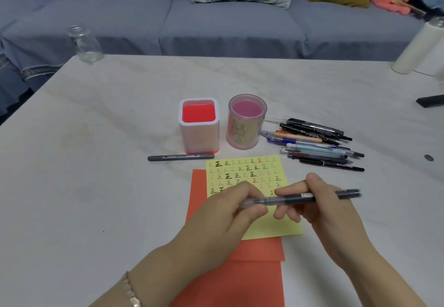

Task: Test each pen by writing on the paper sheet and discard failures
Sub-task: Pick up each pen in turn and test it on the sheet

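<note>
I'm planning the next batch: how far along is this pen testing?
Done: the yellow sheet carries several rows of test marks, and one grey pen lies apart by the square holder. In hand: the left hand and right hand hold a dark pen above the sheet, not yet writing. Left: the pile of pens on the right; the square holder and round holder look empty.

Square holder [199, 126], round holder [246, 124] wall off far side — pen pile [317, 143] crowds right; table [96, 162] open left.

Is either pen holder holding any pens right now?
No, the square red holder and the round pink holder both show bare insides, and the loose pens lie on the table beside them.
</note>
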### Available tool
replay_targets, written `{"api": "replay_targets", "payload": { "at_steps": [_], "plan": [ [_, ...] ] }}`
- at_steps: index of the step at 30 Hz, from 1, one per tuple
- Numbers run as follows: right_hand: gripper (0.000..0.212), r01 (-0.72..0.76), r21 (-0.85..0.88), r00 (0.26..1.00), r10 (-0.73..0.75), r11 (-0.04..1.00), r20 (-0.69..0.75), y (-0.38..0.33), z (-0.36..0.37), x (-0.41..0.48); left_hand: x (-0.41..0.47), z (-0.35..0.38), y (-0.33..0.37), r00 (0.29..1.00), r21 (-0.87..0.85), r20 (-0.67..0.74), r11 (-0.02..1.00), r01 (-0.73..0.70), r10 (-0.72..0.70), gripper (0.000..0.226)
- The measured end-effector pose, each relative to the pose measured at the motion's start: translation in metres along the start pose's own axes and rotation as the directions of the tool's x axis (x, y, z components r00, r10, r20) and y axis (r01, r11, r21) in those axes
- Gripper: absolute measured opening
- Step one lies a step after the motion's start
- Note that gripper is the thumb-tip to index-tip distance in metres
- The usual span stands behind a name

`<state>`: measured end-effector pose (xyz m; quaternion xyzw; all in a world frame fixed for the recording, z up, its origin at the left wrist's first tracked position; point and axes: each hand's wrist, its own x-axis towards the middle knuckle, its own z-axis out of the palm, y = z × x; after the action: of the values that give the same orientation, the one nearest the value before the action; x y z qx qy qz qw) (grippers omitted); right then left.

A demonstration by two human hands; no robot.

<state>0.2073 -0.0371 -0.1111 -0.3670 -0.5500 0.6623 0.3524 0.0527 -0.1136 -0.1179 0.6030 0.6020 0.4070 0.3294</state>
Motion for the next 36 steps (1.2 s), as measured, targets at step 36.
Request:
{"api": "replay_targets", "payload": {
  "at_steps": [36],
  "plan": [
    [0.028,0.193,-0.946,0.978,-0.129,0.259,0.164,0.032,-0.078,0.077,0.032,-0.030,-0.092,0.913,0.587,-0.402,0.786,0.195,0.074,0.039]
  ]
}}
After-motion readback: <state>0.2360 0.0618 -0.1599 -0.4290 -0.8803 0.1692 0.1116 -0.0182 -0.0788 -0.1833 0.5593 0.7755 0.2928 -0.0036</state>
